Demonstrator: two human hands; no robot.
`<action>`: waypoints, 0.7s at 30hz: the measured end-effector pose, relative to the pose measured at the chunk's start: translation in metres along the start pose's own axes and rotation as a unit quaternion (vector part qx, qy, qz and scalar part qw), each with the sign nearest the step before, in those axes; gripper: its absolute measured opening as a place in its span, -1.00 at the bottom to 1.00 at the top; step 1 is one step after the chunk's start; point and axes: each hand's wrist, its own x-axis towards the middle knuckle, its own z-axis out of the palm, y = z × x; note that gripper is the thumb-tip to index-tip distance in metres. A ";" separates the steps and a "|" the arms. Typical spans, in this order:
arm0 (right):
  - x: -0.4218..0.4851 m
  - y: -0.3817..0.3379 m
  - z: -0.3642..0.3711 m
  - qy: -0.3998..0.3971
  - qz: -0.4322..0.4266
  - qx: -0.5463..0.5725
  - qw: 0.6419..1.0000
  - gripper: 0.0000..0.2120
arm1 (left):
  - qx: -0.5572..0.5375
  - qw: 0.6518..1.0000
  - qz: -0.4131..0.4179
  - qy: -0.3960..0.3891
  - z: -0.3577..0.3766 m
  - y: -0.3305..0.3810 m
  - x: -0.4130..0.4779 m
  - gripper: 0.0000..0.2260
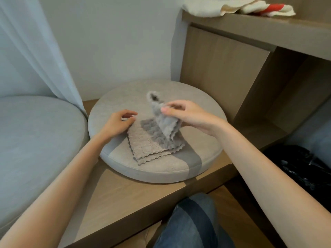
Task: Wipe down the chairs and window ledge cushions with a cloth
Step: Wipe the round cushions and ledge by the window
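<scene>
A grey and beige cloth (148,140) lies partly folded on a round beige cushion (125,99) on the wooden window ledge (114,199). My right hand (189,115) pinches one corner of the cloth and lifts it up off the cushion. At the cloth's left corner my left hand (118,122) rests with its fingers loosely curled, touching the edge. A second, larger pale grey cushion (35,136) lies on the ledge at the left.
A sheer white curtain (37,51) hangs at the left behind the cushions. A wooden shelf unit (250,56) stands at the right with folded cream and red fabric (250,6) on top. A black bag (300,169) sits low right. My knee in jeans (193,224) is below the ledge.
</scene>
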 end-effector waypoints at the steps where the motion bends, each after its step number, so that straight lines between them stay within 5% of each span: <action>1: -0.001 -0.003 0.010 -0.067 0.013 -0.001 0.998 -0.71 | -0.001 1.000 -0.002 0.009 -0.005 -0.004 -0.002 -0.82; 2: -0.001 0.000 0.019 -0.089 0.013 -0.010 0.996 -0.67 | 0.008 1.000 -0.001 0.018 -0.010 -0.008 -0.004 -0.81; 6: 0.010 0.029 0.046 0.040 -0.064 -0.137 0.988 -0.63 | 0.013 0.999 -0.007 0.051 -0.025 -0.024 -0.011 -0.81; 10: 0.018 0.049 0.077 0.001 -0.068 -0.351 0.934 -0.49 | 0.066 0.995 0.022 0.073 -0.026 -0.031 -0.013 -0.76; 13: 0.024 0.056 0.089 0.056 -0.090 -0.435 0.894 -0.48 | 0.080 0.994 0.027 0.075 -0.021 -0.028 -0.008 -0.73; 21: 0.027 0.065 0.060 0.168 -0.187 -0.388 0.887 -0.61 | 0.099 0.993 0.043 0.053 0.008 -0.007 0.023 -0.69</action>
